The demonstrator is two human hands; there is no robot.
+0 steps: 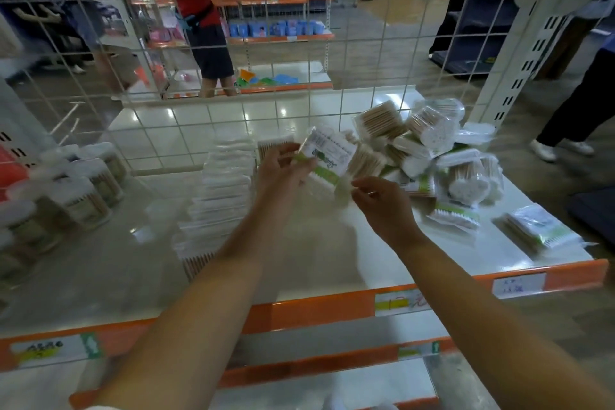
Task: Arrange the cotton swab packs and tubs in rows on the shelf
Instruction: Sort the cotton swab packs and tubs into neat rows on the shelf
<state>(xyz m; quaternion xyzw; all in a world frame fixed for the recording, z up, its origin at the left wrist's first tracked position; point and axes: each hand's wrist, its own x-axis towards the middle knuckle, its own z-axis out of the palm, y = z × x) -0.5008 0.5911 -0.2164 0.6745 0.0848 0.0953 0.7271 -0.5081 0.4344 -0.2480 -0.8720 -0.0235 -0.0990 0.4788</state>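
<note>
My left hand [283, 165] holds a flat cotton swab pack [329, 156] with a green and white label, raised above the white shelf [319, 256]. My right hand [382, 200] is just below the pack's lower corner, fingers curled, pinching at its edge. A long row of flat packs [219, 196] runs from front to back in the shelf's middle. Round tubs [80, 183] stand in rows at the left. A loose heap of packs and bundles [429, 146] lies at the back right. Two single packs [539, 230] lie flat near the right front.
A white wire grid [233, 76] closes the back of the shelf. Orange price rails [326, 309] run along the front edge, with another shelf below. People stand in the aisle behind the grid and at the right. A red crate [13, 170] is at far left.
</note>
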